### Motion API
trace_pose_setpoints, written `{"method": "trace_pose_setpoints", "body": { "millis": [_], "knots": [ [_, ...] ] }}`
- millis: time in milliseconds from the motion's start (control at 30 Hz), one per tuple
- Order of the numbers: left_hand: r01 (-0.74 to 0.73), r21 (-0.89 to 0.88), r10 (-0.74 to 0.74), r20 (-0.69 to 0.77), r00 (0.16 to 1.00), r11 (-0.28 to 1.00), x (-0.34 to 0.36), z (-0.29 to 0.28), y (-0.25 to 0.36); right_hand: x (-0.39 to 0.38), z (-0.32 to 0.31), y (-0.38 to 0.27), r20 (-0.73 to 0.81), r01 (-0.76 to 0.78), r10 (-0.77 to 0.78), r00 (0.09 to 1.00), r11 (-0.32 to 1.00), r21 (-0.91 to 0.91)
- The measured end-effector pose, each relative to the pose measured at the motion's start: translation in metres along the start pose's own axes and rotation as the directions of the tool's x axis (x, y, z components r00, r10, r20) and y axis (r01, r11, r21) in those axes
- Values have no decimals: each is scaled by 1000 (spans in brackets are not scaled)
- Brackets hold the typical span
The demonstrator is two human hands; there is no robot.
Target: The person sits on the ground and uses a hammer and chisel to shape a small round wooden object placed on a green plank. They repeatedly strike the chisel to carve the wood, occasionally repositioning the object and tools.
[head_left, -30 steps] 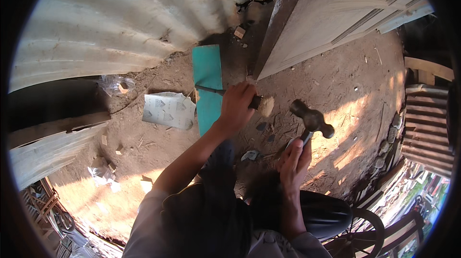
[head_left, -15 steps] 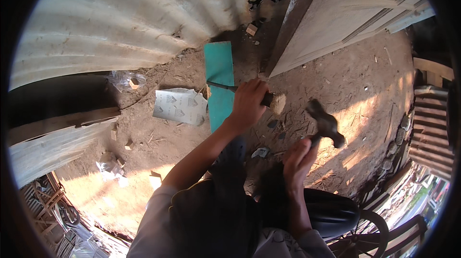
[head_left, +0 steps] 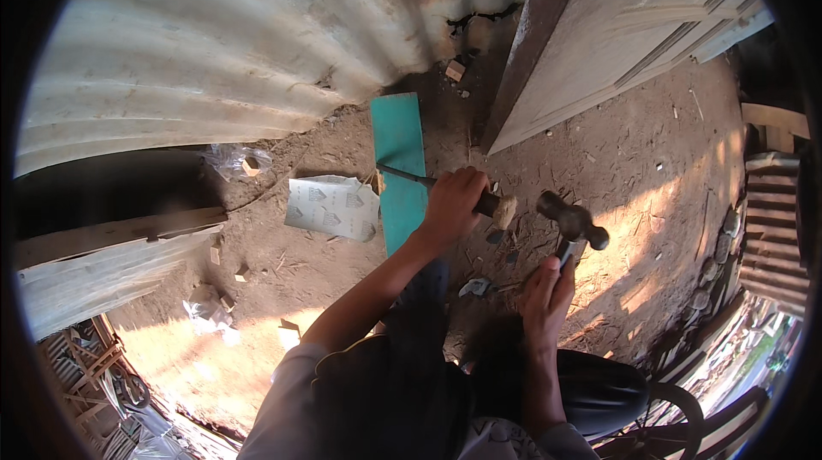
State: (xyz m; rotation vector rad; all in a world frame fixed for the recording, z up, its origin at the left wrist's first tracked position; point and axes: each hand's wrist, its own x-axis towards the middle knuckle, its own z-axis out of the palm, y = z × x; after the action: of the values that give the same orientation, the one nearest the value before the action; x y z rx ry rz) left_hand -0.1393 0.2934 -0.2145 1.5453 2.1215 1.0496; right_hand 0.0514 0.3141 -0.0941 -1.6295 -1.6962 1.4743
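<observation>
My left hand [head_left: 454, 207] is closed round the handle of a chisel [head_left: 404, 175]. Its dark metal blade lies across a teal board [head_left: 399, 130], with the tip at the board's left edge. The frayed, pale end of the handle sticks out to the right of my fist. Gripped by its shaft in my right hand [head_left: 546, 299] is a ball-peen hammer [head_left: 572, 222]. The hammer's flat face points toward the handle end, with a small gap between them.
A printed sheet [head_left: 332, 206] lies left of the board on the dirt ground. Corrugated metal [head_left: 214, 40] rises behind, and a panelled wooden door [head_left: 616, 40] leans at the right. Small wood blocks [head_left: 455, 71] and plastic scraps are scattered about. A wheel [head_left: 685, 413] shows at lower right.
The hammer has come closer to the chisel's handle end and looks sharper now. My left hand keeps its hold on the chisel. The whole view has shifted slightly.
</observation>
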Motion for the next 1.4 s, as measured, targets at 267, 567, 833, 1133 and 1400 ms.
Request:
{"method": "trace_pose_setpoints", "body": {
  "millis": [267, 567, 833, 1133, 1400],
  "knots": [
    [64, -18, -65, -64, 996, 998, 5, -1, -1, 3, 16, 14, 112, 105, -80, 990, 964, -243],
    [49, -46, -52, -79, 995, 998, 5, -7, 3, -4, 10, -2, -52, 88, -81, 995, 986, 139],
    [224, 3, -222, -127, 967, 974, -25, -27, -50, 8, 17, 10, 77, 19, -23, 997, 998, 58],
    [13, -141, -20, -54, 998, 990, -16, -53, 31, 19, 5, -12, -30, -46, 54, 998, 976, 212],
    [-27, -121, 24, -23, 999, 992, -1, -52, 27, 18, 4, -12, -9, -64, 67, 998, 979, 194]
  ]
}}
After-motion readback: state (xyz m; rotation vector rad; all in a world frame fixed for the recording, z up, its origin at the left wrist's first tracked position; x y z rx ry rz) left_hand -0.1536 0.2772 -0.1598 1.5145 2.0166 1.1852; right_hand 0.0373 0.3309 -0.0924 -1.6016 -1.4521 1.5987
